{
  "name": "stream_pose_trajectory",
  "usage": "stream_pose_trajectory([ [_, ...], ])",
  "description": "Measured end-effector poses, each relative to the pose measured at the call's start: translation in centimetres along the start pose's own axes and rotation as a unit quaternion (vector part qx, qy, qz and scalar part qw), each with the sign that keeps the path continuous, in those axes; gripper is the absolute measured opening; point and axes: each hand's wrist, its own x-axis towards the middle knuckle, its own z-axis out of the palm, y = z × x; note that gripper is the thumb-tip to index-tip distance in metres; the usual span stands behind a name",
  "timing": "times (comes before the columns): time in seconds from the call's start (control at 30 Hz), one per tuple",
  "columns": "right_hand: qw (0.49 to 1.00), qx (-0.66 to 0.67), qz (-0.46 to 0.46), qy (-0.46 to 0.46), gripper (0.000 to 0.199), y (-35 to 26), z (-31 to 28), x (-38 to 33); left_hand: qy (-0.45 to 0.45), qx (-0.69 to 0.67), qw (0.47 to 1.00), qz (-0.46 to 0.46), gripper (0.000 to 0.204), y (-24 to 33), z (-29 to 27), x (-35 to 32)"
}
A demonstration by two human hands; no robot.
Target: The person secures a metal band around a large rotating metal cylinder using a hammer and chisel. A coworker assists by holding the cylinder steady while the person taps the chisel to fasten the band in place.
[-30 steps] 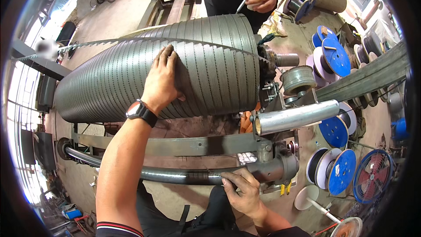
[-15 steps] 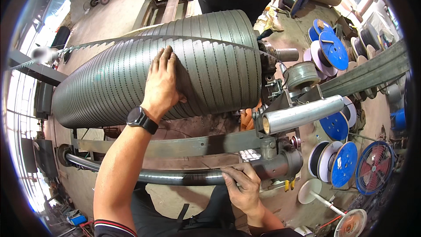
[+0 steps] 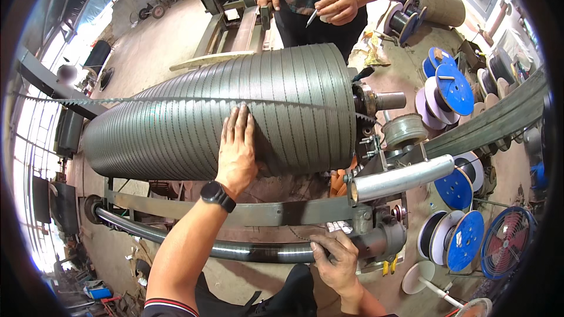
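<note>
My left hand, open with a black watch on the wrist, lies with its fingers flat on a large roll of tightly wound dark grey metal strip. Its fingertips reach the toothed strip running across the roll. My right hand is at the right end of a shiny black tube in front of the roll. Thumb and forefinger are pinched around the end of a thin dark strip; the rest of it is partly hidden.
Across the roll, another person's hand holds a pen-like tool. A silver tube and a grooved pulley stand at the roll's right end. Blue-flanged spools and a red-and-blue fan occupy the right floor. A steel bar crosses before the roll.
The whole view has shifted, putting things lower in the picture. The toothed strip lies lower and flatter across the roll. My left hand stays on the roll; my right hand keeps its pinch.
</note>
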Motion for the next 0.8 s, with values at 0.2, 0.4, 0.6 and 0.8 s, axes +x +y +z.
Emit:
stream_pose_trajectory([
  [0.2, 1.000, -0.004, -0.012, 0.020, 0.017, -0.7, 1.4, 0.6, -0.016, -0.011, 1.000, -0.012, 0.120, 0.5, 0.4, -0.3],
  [0.4, 0.999, -0.003, -0.005, 0.049, 0.018, -2.0, 2.9, 0.4, 0.004, 0.039, 0.999, 0.002, 0.104, 0.8, 1.2, -1.2],
  [0.6, 0.995, -0.029, -0.053, 0.074, 0.019, -2.4, 1.7, 0.5, 0.024, 0.019, 1.000, 0.001, 0.086, 1.1, 2.4, -2.6],
  [0.8, 0.996, 0.007, -0.052, 0.065, 0.021, -2.1, 1.1, 1.3, 0.054, 0.029, 0.998, -0.007, 0.071, 1.2, 4.4, -4.0],
])
